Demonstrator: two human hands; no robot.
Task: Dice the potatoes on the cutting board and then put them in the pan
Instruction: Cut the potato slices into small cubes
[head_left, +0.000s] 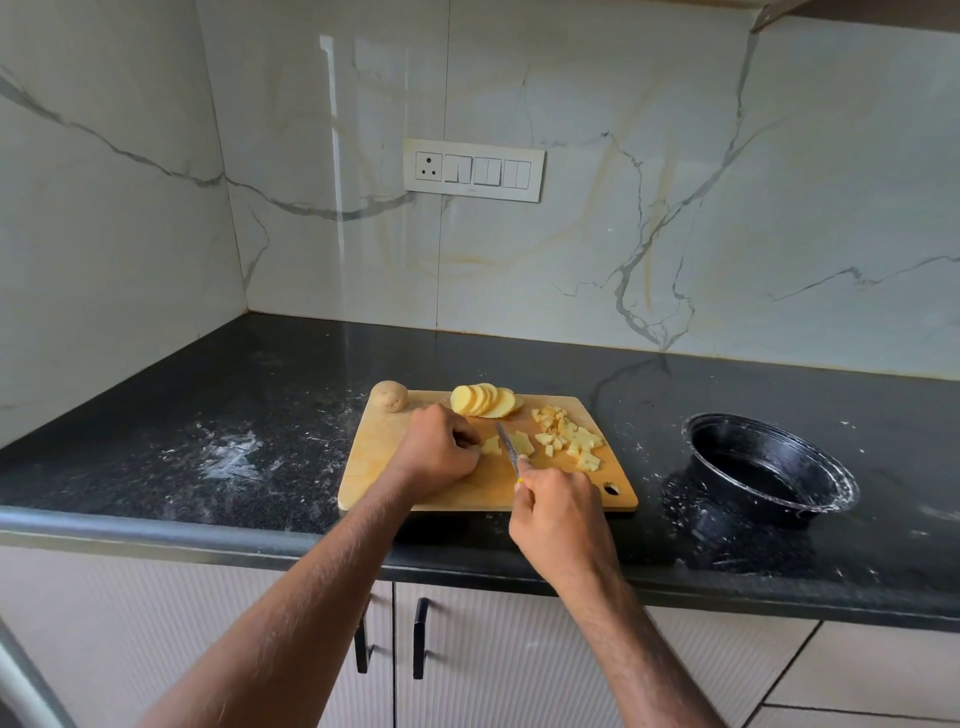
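A wooden cutting board (395, 467) lies on the black counter. A whole unpeeled potato (388, 396) sits at its far left corner, and a fanned row of potato slices (485, 400) lies along the far edge. A pile of diced potato (571, 439) covers the right part. My left hand (439, 449) holds down a stack of potato slices (523, 442) with curled fingers. My right hand (558, 512) grips a knife (508, 448), whose blade is set into that stack. The black pan (769, 467) stands to the right of the board.
White powdery smears mark the black counter (234, 452) left of the board and around the pan. A marble wall with a switch plate (474, 170) rises behind. Cabinet doors with black handles (420, 638) are below the counter edge.
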